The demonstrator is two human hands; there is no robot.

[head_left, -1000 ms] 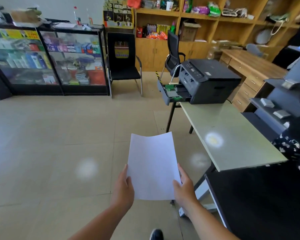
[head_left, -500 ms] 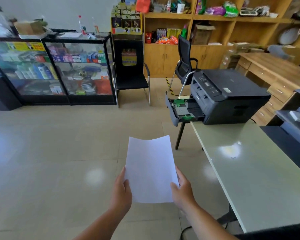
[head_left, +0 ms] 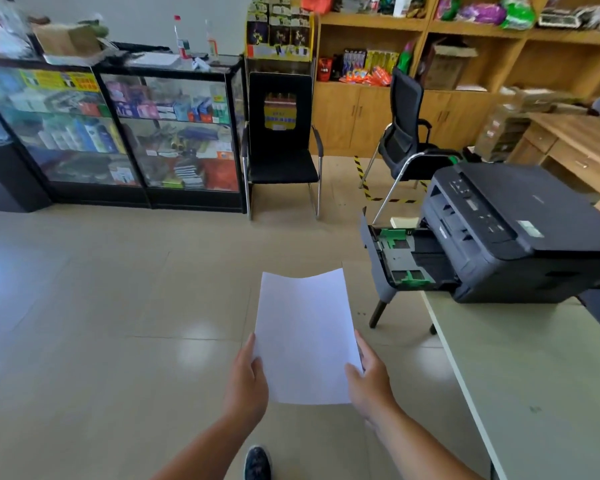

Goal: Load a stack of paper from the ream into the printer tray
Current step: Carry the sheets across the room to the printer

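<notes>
A white stack of paper (head_left: pixel 303 332) is held flat out in front of me above the tiled floor. My left hand (head_left: pixel 246 382) grips its lower left edge and my right hand (head_left: pixel 369 381) grips its lower right edge. The dark grey printer (head_left: pixel 520 230) stands on the far end of a pale green table (head_left: pixel 534 375), up and to the right of the paper. Its paper tray (head_left: pixel 400 259) is pulled out toward the left, showing green guides inside. The ream is not in view.
Two black chairs (head_left: pixel 279 147) (head_left: pixel 404 136) stand beyond the printer. A glass display cabinet (head_left: pixel 118 129) lines the left wall, and wooden shelves (head_left: pixel 465 64) fill the back. A wooden desk (head_left: pixel 575 140) sits at the far right. My shoe (head_left: pixel 257 462) shows on the floor.
The view has come nearer to the printer, which now looks larger and lies further right. The paper stays held in both hands in front of me.
</notes>
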